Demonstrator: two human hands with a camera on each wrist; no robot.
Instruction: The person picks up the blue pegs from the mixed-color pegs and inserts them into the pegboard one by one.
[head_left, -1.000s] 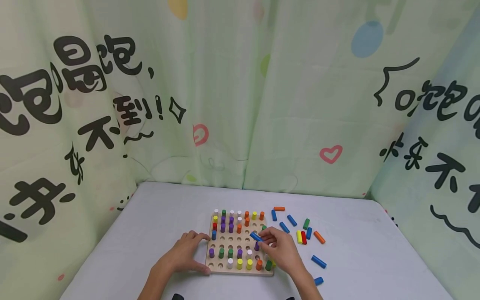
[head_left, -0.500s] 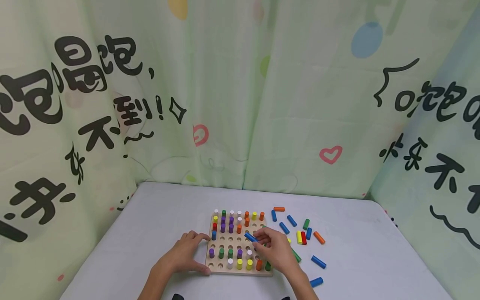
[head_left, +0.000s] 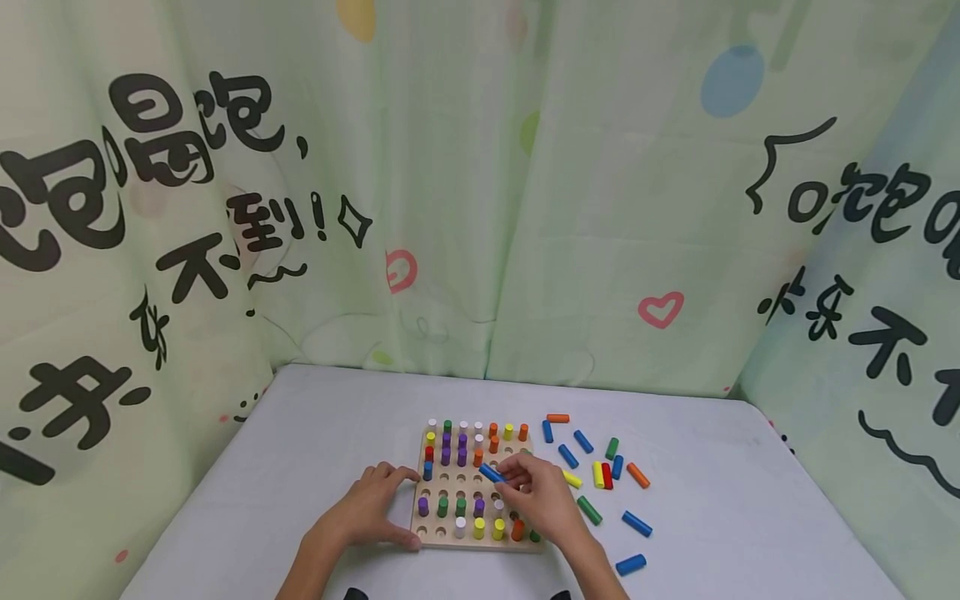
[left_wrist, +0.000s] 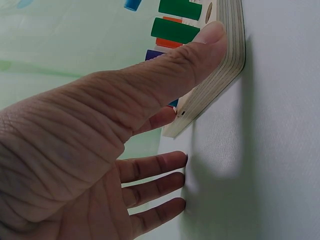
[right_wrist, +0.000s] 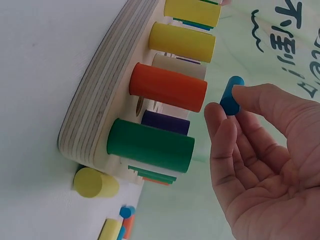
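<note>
A wooden pegboard point(head_left: 480, 547) stands on the table with upright pegs of several colours in its holes. My left hand point(head_left: 367, 504) is at its left side, thumb against the near corner and index fingertip touching the edge farther back. In the left wrist view the other fingers point(left_wrist: 155, 190) of that hand are fairly straight and rest by the tabletop. Between thumb and fingertips my right hand point(head_left: 543, 496) pinches a blue peg point(head_left: 491, 472), tilted above the middle of the board. The right wrist view shows the blue peg point(right_wrist: 231, 95) clear of the standing pegs. The right hand hides part of the board's right side.
Loose pegs lie on the white table right of the board, among them a green peg point(head_left: 589, 510), a red peg point(head_left: 607, 476), an orange peg point(head_left: 638, 475) and a blue peg point(head_left: 631, 565). A printed curtain point(head_left: 570, 250) hangs behind the table.
My right hand has moved left over the board with the blue peg, from near its right side toward the middle. Loose green and yellow pegs have come into sight behind it. The left hand stays put.
</note>
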